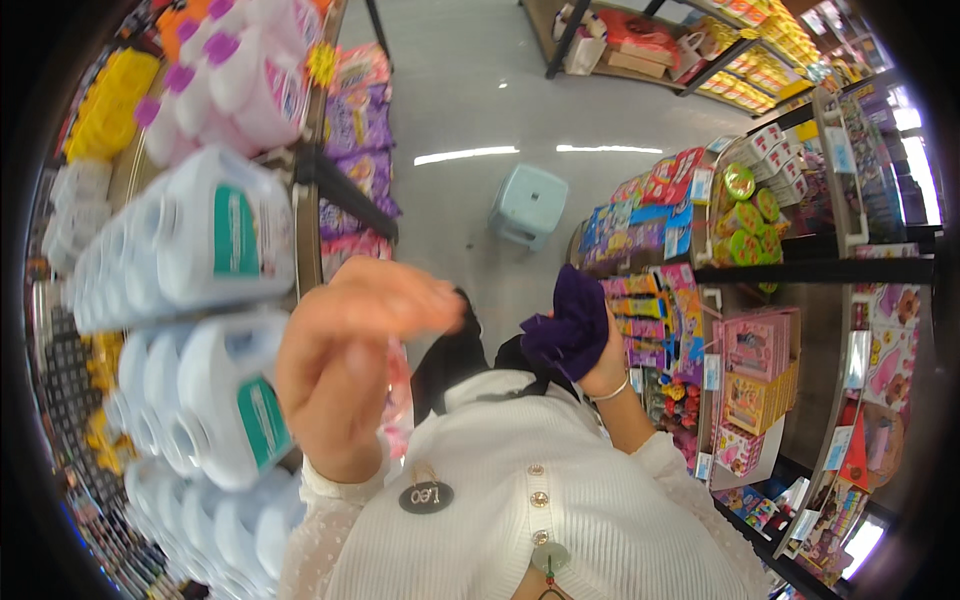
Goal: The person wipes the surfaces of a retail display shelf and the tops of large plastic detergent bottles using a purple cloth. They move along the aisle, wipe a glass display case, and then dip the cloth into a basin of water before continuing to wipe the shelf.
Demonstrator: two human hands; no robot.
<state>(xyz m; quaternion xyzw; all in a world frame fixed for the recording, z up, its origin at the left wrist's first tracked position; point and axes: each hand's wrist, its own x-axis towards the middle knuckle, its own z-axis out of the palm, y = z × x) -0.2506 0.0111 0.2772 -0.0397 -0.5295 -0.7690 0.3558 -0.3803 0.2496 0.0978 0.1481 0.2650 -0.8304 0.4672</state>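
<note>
Blurred and raised, my left hand (337, 360) is beside the shelf of large bottles, its fingers bent loosely to the right and its thumb below them; nothing is seen in it. On the other side, my right hand (611, 360) holds a bunched dark purple cloth (571, 326) in front of my body. The cloth hides most of its fingers, and a thin bracelet (616, 388) circles the wrist. Pale blue handled bottles with green labels (236, 232) stand in rows at the left.
A light blue plastic stool (531, 199) stands on the grey aisle floor ahead. Pink bottles with purple caps (259, 94) and hanging purple packets (360, 124) are at the upper left. Toy boxes (754, 349) and candy packets (637, 319) fill the right shelves. Another shelf (626, 79) stands farther ahead.
</note>
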